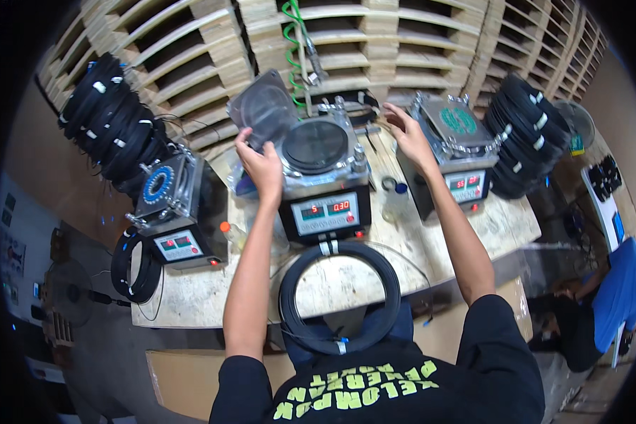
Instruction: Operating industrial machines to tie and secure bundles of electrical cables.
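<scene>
My left hand point(260, 164) is raised at the left side of the middle machine point(321, 177), its fingers and thumb apart. Right behind those fingertips a see-through grey lid point(261, 106) stands tilted up; whether they touch it I cannot tell. On top of the machine lies a dark round plate point(316, 145) with metal clamps around it. My right hand point(410, 138), fingers spread and holding nothing, hovers between the middle machine and the right machine point(454, 134). A black coil point(287, 311) of thin tubing or cable, bound with white tape, rests against the table's front edge before me.
A left machine point(166, 205) carries a blue ring. Stacks of black coils point(109, 120) point(526, 134) rise at both ends of the wooden table point(318, 300). An orange-capped bottle point(233, 233) stands left of centre. Pallets point(396, 42) and a green spiral hose point(290, 35) are behind; a person in blue point(615, 304) sits at right.
</scene>
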### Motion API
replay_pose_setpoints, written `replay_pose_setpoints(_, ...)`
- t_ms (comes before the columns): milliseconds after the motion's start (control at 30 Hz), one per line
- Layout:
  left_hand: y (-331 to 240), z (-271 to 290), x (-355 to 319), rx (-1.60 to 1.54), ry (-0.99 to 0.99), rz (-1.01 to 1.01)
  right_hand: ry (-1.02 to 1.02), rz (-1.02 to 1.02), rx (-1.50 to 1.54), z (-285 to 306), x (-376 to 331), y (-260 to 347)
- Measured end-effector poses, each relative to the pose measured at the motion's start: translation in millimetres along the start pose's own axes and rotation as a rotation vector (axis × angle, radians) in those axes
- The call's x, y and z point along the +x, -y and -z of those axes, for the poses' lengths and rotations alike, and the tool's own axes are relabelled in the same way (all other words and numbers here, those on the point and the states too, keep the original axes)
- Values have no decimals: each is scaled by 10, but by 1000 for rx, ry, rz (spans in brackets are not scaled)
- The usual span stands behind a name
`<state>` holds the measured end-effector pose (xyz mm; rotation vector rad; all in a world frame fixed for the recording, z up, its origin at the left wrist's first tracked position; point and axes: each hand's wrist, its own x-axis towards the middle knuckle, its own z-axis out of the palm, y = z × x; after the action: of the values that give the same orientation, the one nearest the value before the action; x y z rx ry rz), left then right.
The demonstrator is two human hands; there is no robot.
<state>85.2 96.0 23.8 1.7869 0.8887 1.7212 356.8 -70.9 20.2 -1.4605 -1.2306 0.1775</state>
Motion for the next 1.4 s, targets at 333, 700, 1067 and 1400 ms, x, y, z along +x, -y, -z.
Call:
replay_pose_setpoints(333, 130, -55, 39, -136, 26, 105, -83, -388, 35, -51, -1961, -696)
replay_pose_setpoints(700, -3, 15, -58, -30, 24, 40, -136, -49, -38, -43, -756, 11)
replay_pose_setpoints(1067, -77, -32, -45, -165, -1, 82, 799, 347, -1217, -377, 589, 1546)
replay_pose_setpoints(1400, -65, -43, -40, -162, -7, 123, 804, 754, -1371, -1106, 683, 1820)
